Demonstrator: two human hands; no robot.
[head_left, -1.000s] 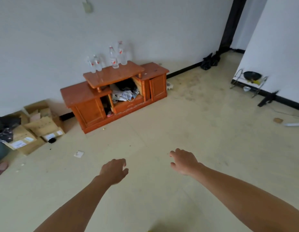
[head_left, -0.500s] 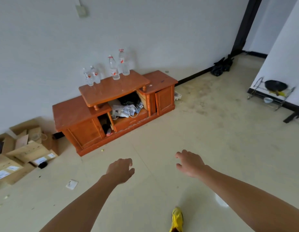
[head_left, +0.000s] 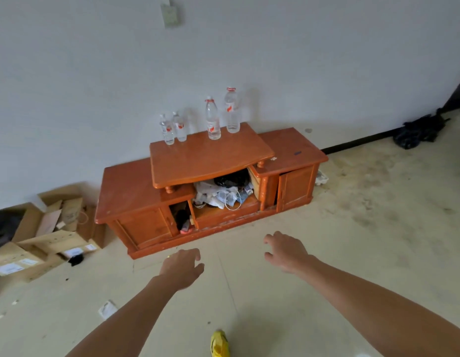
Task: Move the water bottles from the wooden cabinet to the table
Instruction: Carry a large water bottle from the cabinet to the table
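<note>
A low orange wooden cabinet [head_left: 172, 181] stands against the white wall. On its raised top shelf [head_left: 211, 158] stand several clear water bottles: two small ones [head_left: 169, 130] at the back left and two tall ones [head_left: 213, 119] with red collars at the back right. My left hand [head_left: 183, 266] and my right hand [head_left: 285, 251] reach forward over the floor, short of the cabinet's front. Both are empty with fingers loosely apart. No table is in view.
Open cardboard boxes [head_left: 46, 235] lie on the floor left of the cabinet. Clutter of bags and cables [head_left: 221, 194] fills the cabinet's open middle. A black bag [head_left: 419, 130] sits by the wall at far right. A yellow shoe [head_left: 219, 343] shows at the bottom edge.
I have walked closer to the cabinet, which now looks larger and more central. Both hands stay stretched forward and empty. The rack with the pan has left the view.
</note>
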